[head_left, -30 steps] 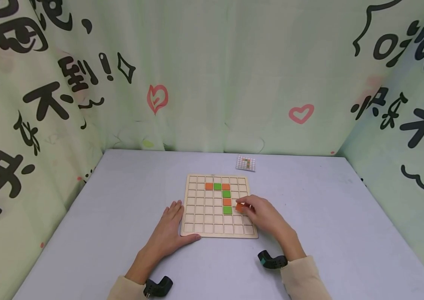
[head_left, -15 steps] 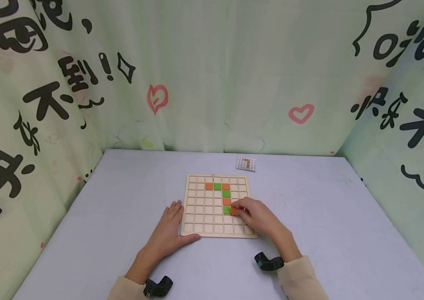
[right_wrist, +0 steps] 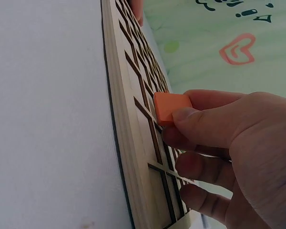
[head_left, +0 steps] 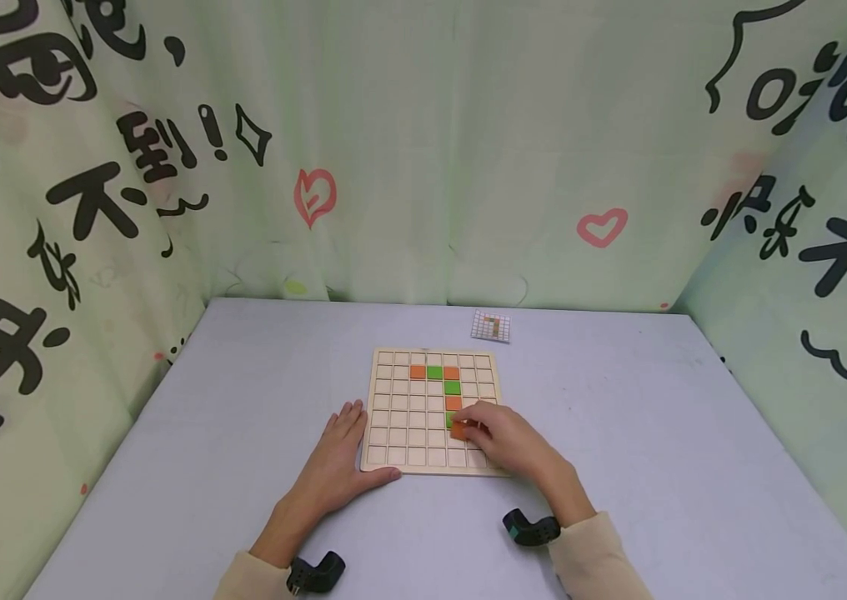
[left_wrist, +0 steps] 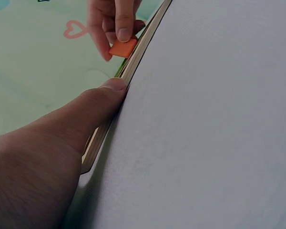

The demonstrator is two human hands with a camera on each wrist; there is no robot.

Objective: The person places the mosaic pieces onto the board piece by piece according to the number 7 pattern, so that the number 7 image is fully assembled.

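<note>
A wooden grid board (head_left: 397, 434) lies on the table, with orange and green square tiles set in some of its cells. Thumb and fingers of my right hand (head_left: 511, 439) pinch an orange square tile (right_wrist: 170, 108), tilted close over the board just below the lowest green tile (head_left: 449, 419). In the right wrist view the tile's flat face shows beside the thumb. My left hand (head_left: 335, 459) rests at the board's left side, fingers extended along the edge and thumb (left_wrist: 115, 84) against the near edge.
Behind the board lies a small card (head_left: 490, 327) printed with a coloured grid pattern. The white table (head_left: 618, 417) meets a pale green curtain (head_left: 393, 150) with black lettering and red hearts. Each wrist wears a black camera mount (head_left: 531, 528).
My right hand has moved left and slightly toward me with the orange tile, from right of the green tile to just below it. My left hand stays in place.
</note>
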